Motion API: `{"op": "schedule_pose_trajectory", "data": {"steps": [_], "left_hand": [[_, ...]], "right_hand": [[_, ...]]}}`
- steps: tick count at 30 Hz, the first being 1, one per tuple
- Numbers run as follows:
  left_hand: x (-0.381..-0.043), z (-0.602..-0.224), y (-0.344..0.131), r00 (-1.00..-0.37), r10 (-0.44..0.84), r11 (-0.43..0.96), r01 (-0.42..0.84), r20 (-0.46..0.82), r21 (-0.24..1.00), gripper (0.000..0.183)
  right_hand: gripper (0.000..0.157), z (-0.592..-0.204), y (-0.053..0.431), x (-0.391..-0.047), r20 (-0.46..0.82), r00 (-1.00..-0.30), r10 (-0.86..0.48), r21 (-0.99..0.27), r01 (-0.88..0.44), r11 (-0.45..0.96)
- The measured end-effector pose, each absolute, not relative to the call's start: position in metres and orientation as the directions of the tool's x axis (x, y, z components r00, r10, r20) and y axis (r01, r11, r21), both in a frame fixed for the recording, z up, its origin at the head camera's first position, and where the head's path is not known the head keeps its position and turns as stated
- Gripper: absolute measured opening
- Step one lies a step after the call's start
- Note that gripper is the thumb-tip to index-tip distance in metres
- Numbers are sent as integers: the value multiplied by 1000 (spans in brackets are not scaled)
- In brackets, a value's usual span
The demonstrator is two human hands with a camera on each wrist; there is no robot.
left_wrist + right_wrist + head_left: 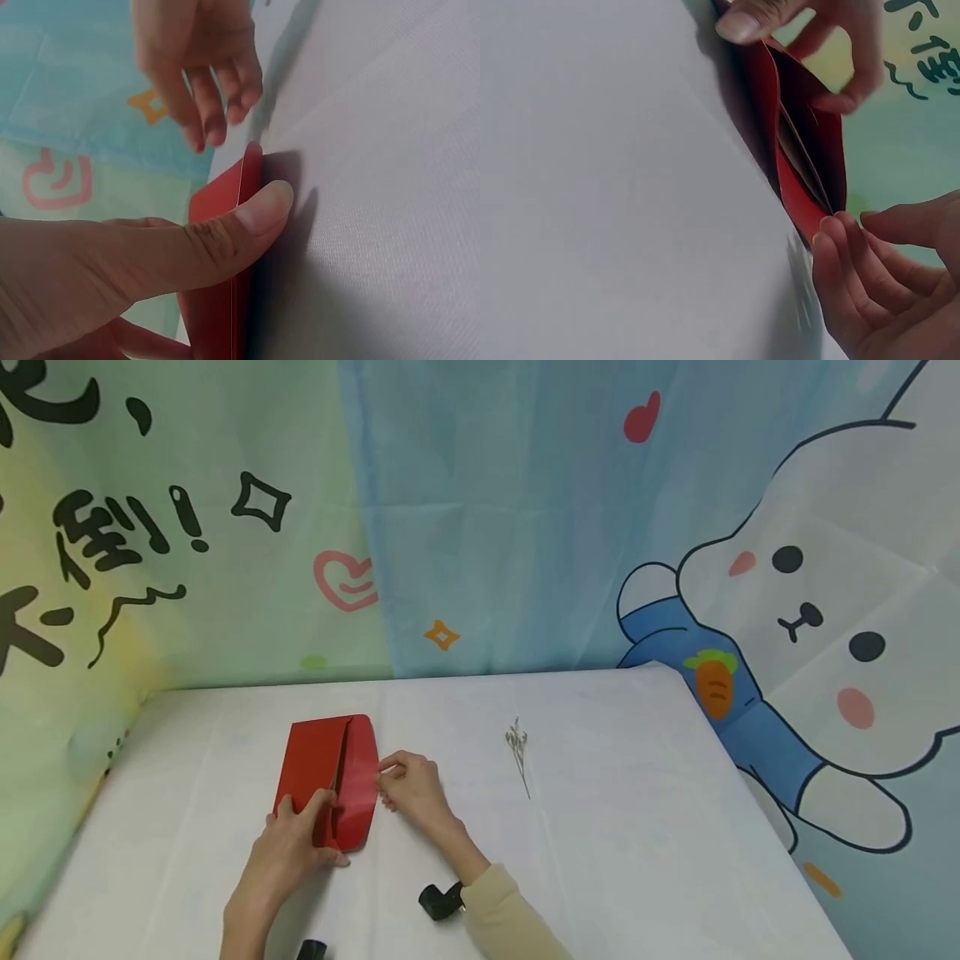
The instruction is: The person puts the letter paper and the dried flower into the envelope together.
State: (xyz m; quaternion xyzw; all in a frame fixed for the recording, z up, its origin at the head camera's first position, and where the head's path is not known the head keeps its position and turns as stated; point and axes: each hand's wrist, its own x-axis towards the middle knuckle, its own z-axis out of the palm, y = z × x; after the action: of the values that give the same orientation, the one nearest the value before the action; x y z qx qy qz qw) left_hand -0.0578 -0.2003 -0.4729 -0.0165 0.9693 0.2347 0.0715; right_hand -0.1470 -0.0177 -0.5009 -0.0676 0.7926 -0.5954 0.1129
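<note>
Centrally, a red envelope (311, 760) lies on the white-covered worktop (637, 818), its flap (358, 777) folded out to the right and its mouth parted. Between the envelope's walls, a pale insert (801, 159) shows in the right wrist view. The left hand (292, 839) grips the envelope at the edge nearest the person, with the thumb against that edge and other fingers over the body and mouth. The right hand (416, 789) is at the flap's outer edge, its fingers bent and the thumb near the fingertips; whether it pinches anything cannot be told. To the right of the envelope, well apart from it, lies a dried sprig (517, 742), flower head away from the person. Nearer the person than the envelope are a beige sleeve (513, 914) and a black wrist device (440, 902) on the right arm. Beyond the envelope hangs a printed backdrop (495, 460).
</note>
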Motion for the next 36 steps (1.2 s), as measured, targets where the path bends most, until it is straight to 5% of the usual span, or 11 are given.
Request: {"op": "schedule_pose_trajectory", "data": {"steps": [13,36], "left_hand": [[-57,-471,-202,-986,-9,891,-82,-164,446,77],[-57,-473,-201,-985,1,889,-77,-170,451,77]], "right_hand": [[9,-502,34,-154,44,-998,-47,-806,-63,588],[10,-504,91,-153,22,-989,146,-702,88,706]]}}
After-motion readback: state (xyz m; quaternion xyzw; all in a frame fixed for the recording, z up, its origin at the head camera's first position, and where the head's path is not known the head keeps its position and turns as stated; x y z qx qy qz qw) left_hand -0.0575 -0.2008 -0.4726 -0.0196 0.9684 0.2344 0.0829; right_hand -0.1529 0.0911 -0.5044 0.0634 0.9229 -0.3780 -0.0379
